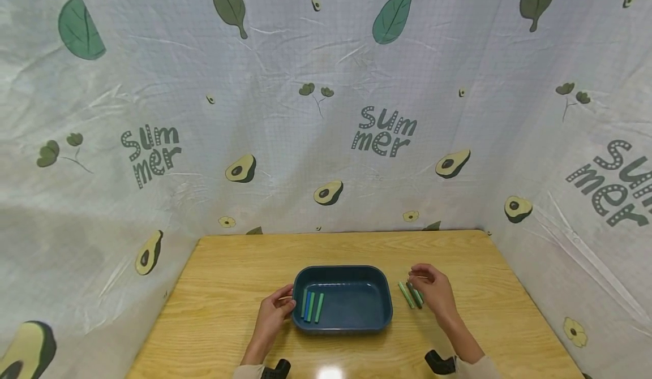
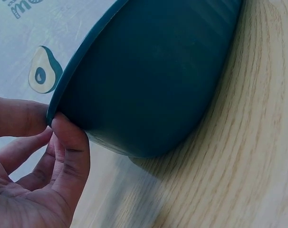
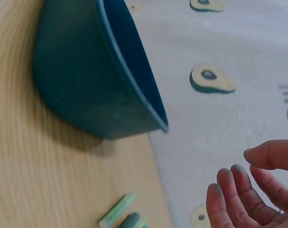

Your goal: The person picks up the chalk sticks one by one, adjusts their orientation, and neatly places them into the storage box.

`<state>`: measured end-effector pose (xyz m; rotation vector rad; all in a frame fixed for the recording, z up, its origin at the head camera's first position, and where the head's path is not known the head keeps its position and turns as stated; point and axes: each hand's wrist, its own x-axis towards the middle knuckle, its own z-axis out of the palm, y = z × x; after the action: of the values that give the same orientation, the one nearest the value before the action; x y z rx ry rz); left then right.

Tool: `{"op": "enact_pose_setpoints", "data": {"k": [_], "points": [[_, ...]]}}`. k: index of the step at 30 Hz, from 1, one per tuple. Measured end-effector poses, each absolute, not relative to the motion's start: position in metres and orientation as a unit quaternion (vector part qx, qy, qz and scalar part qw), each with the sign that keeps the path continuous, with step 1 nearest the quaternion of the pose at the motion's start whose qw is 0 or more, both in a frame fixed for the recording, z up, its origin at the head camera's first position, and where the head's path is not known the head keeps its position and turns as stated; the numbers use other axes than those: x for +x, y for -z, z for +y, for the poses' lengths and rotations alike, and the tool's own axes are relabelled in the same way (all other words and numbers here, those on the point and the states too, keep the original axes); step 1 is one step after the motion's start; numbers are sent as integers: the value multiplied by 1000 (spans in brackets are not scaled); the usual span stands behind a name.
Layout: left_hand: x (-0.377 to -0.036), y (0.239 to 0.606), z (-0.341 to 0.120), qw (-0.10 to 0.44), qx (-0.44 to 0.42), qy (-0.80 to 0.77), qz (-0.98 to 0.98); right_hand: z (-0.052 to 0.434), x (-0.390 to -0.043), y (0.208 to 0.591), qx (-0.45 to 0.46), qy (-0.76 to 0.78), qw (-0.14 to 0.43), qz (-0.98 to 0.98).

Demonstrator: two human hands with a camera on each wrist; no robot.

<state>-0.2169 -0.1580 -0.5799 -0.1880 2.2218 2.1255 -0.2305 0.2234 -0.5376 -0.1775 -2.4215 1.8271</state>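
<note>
Two sleeves sit at the near edge of the tabletop point(image 1: 219, 305), and from them both arms reach forward. Left hand point(image 1: 275, 311) is at the left end of the dark blue tray point(image 1: 346, 273), and the left wrist view shows it plainly: thumb and a finger pinch the tray's rim, so that grip is clamped on the tray. Inside the tray, against its left wall, lie three sticks point(image 1: 312, 306), side by side and touching or nearly so, one blue between green ones, all pointing near to far.

Over on the right, the right hand point(image 1: 434, 291) hovers just beside the tray's right end, above a small cluster of loose sticks point(image 1: 410, 294) lying on the wood. Fingers are spread and loosely bent, nothing between them in the right wrist view, so that grip is apart; the fingertips point(image 3: 239, 172) carry a greenish smudge. Whether a fingertip touches the cluster, I cannot tell. Those loose sticks are pale green and darker grey-green, lying close together, clear of the tray.

Farther back, a white sheet point(image 1: 326, 113) printed with avocados, leaves and the word "summer" walls in the tabletop on three sides.
</note>
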Motion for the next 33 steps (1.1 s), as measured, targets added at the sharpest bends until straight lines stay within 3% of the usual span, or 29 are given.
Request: {"op": "enact_pose_setpoints", "data": {"k": [33], "points": [[-218,582,-158,30,-65,-682,728,235,-226,580,-203,-567,201,-773]]}}
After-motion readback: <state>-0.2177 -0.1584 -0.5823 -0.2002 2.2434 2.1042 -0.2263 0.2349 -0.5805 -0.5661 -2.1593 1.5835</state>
